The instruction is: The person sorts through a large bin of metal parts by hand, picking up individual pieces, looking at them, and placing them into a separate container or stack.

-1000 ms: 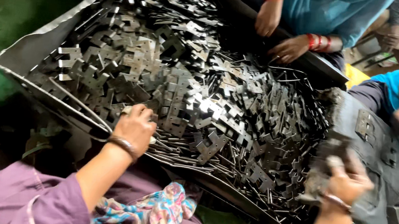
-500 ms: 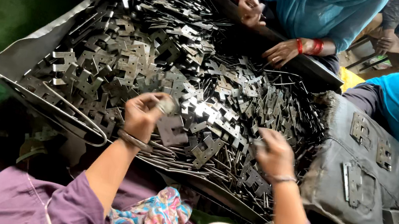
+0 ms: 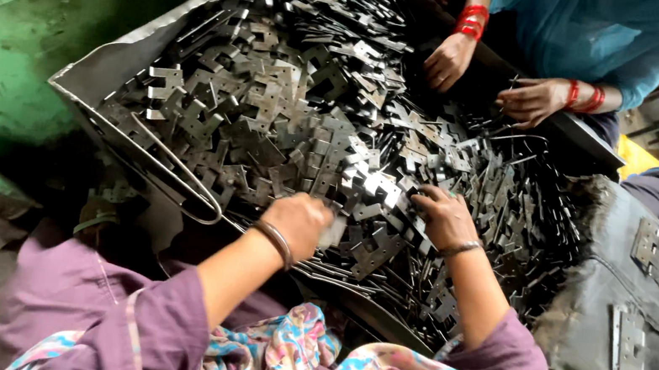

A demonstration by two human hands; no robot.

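You are sorting through the heap of flat grey stamped metal plates (image 3: 312, 123) in the large dented sheet-metal tray (image 3: 99, 70). Your left hand (image 3: 301, 222) is curling shut near the tray's near edge; whether it is pinching a plate, I cannot tell. Your right hand (image 3: 446, 217) is pressing fingers-down into the pile just beside it, its grip hidden. Judging from this, you are mid-pick; next you need to lift single plates free without snagging neighbours.

metal stampings (image 3: 337, 127) | grey, flat, notched | heaped loose, overlapping | fill sheet-metal tray (image 3: 98, 74)
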